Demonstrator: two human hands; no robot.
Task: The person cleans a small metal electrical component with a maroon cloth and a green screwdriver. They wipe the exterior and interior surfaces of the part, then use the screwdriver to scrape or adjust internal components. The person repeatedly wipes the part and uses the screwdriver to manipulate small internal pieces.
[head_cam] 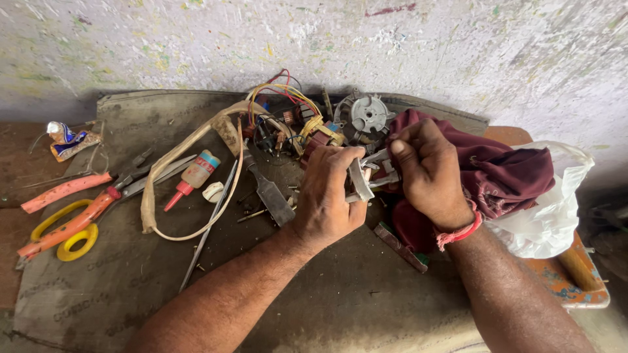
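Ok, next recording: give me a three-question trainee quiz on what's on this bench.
1. True or false: both hands grip the same small metal part.
2. Which lies nearest the left edge of the mat? A) scissors with yellow handles B) maroon cloth C) grey motor housing
3. Which wrist wears the red band?

Key: 1 true, the left hand and right hand meet on it. 2 A. 3 the right.

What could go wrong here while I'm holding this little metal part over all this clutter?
The metal part sits pinched between both hands' fingers; its edge might nick the left hand. If dropped, it could vanish among the wires and scattered bits. The maroon cloth under the right hand might snag it.
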